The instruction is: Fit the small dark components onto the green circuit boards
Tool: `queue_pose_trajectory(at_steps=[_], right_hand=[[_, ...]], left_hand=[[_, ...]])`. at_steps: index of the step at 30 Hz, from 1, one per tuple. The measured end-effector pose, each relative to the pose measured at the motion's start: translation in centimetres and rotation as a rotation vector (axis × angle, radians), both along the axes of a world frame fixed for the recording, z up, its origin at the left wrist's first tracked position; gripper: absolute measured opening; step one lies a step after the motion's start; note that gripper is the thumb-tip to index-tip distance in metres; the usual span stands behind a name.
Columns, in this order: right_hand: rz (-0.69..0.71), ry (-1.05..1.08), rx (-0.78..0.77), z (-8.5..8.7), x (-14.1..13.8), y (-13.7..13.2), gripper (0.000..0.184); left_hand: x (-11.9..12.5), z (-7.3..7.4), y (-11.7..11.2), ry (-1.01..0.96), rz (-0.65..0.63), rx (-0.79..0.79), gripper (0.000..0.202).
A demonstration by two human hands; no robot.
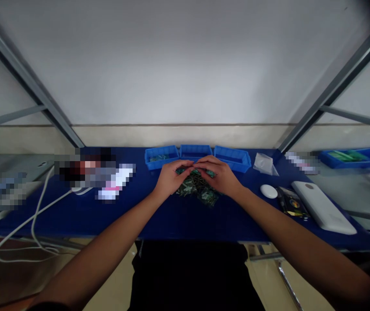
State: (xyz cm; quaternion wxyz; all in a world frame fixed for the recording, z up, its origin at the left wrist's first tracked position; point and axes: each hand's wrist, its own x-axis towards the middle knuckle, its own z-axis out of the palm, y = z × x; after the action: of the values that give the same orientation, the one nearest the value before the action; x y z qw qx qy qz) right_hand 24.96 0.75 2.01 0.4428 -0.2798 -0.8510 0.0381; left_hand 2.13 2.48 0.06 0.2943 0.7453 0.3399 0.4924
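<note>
On the smooth blue table (pixel 178 220) we count three rectangular blue plastic bins (pixel 196 152) along the far side, then, nearer, our left hand (pixel 172 177), one loose heap of thin metallic pins and green bits (pixel 188 188) under the fingers, and our right hand (pixel 220 175); both grips are narrow, fingertips together, and we cannot tell what they pinch. Farther right we see one crinkled clear plastic bag (pixel 264 163), one glossy white disc (pixel 269 191), one flat black packet (pixel 292 202) and one oblong white slab (pixel 324 208).

plain black clothing (pixel 194 276), bare forearms (pixel 120 229)
</note>
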Motion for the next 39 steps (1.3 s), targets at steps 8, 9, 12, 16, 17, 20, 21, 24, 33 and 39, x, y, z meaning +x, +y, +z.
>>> queue_pose_trajectory(at_steps=[8, 9, 12, 16, 17, 20, 21, 24, 33, 39], right_hand=[[-0.056, 0.008, -0.042, 0.3, 0.1, -0.5, 0.027], [-0.067, 0.017, -0.043, 0.3, 0.1, -0.5, 0.029], [-0.092, 0.039, -0.046, 0.4, 0.1, -0.4, 0.033], [-0.117, -0.018, -0.050, 0.3, 0.3, -0.1, 0.020], [-0.119, -0.037, -0.057, 0.1, 0.4, 0.0, 0.017], [-0.113, -0.073, -0.099, -0.4, 0.4, 0.2, 0.013], [-0.112, -0.075, -0.114, -0.6, 0.4, 0.2, 0.018], [-0.102, -0.075, -0.151, -0.7, 0.3, 0.1, 0.052], [-0.168, 0.049, -0.084, 0.1, 0.2, -0.3, 0.016], [-0.118, 0.062, -0.070, -0.2, 0.1, -0.2, 0.012]], left_hand=[[-0.1, 0.0, 0.1, -0.020, -0.002, -0.023, 0.006], [-0.2, 0.1, 0.1, 0.015, 0.001, -0.002, 0.007], [-0.2, 0.1, 0.0, 0.109, 0.000, 0.021, 0.012], [-0.2, 0.2, 0.0, 0.113, 0.009, 0.022, 0.010], [-0.2, 0.2, 0.0, 0.100, 0.014, 0.020, 0.010], [-0.2, 0.4, -0.2, 0.070, 0.020, -0.001, 0.013], [-0.1, 0.5, -0.3, 0.062, 0.014, -0.011, 0.015], [-0.1, 0.8, -0.6, 0.052, -0.030, -0.050, 0.026], [-0.1, 0.5, -0.7, 0.113, -0.099, -0.017, 0.035], [-0.1, -0.1, -0.3, 0.103, -0.100, 0.020, 0.029]])
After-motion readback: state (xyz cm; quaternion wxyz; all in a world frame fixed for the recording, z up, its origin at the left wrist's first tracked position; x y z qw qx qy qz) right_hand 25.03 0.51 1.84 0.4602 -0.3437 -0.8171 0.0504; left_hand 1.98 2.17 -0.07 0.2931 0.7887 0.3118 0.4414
